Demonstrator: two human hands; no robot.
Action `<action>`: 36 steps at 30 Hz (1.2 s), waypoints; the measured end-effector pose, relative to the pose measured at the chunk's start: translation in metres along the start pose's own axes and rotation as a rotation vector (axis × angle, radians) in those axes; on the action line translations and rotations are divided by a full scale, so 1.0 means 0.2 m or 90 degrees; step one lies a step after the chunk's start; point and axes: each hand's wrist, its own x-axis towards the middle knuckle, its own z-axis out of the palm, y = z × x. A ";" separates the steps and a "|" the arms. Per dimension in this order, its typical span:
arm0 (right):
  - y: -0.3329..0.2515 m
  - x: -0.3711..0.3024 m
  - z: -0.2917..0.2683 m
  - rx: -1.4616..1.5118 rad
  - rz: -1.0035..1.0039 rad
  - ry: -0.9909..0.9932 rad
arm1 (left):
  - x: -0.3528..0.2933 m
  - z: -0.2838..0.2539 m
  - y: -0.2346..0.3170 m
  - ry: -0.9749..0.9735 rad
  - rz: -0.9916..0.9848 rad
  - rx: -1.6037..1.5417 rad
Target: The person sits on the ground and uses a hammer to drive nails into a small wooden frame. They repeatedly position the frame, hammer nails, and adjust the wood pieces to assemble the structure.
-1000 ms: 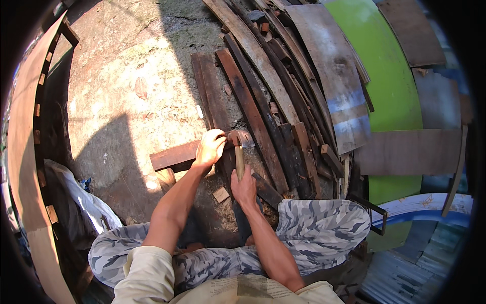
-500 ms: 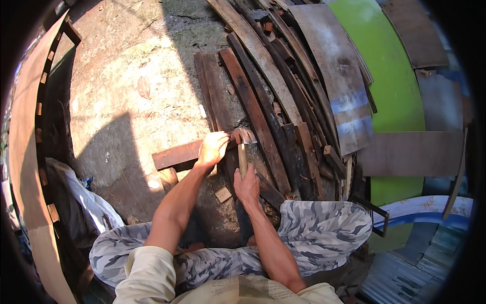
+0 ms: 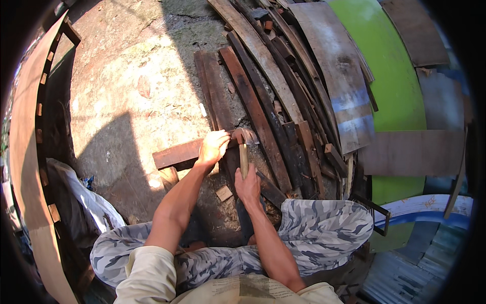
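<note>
My right hand (image 3: 247, 187) is wrapped round the wooden handle of a claw hammer (image 3: 244, 161). The hammer's rusty head rests at the right end of a short reddish-brown wooden plank (image 3: 177, 154), its claw pointing right. My left hand (image 3: 214, 147) grips that plank near the same end, fingers curled close beside the hammer head. Whether a nail is under the fingers or the head is hidden. The plank lies crosswise over a longer dark board (image 3: 215, 91), and a small wood block (image 3: 168, 177) sits beneath its left part.
Several long dark planks (image 3: 258, 116) lie side by side to the right. Beyond them are a grey sheet (image 3: 329, 66) and a green panel (image 3: 390, 76). A long board with small blocks (image 3: 30, 152) stands at the left. A wood offcut (image 3: 224, 192) lies near my feet.
</note>
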 end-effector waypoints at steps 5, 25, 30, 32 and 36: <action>0.02 0.01 0.00 0.017 0.018 -0.029 | 0.00 0.01 -0.03 -0.004 0.010 0.015; 0.06 -0.03 0.08 0.036 -0.019 0.051 | -0.01 0.03 -0.03 -0.019 -0.004 -0.005; 0.03 0.00 0.06 0.041 0.003 -0.020 | 0.03 -0.06 -0.05 -0.062 -0.009 -0.063; 0.07 -0.03 0.09 0.067 -0.001 0.022 | 0.10 -0.13 -0.02 -0.144 -0.121 -0.070; 0.21 0.00 0.16 0.165 -0.077 0.110 | 0.20 -0.23 -0.02 -0.231 -0.218 0.160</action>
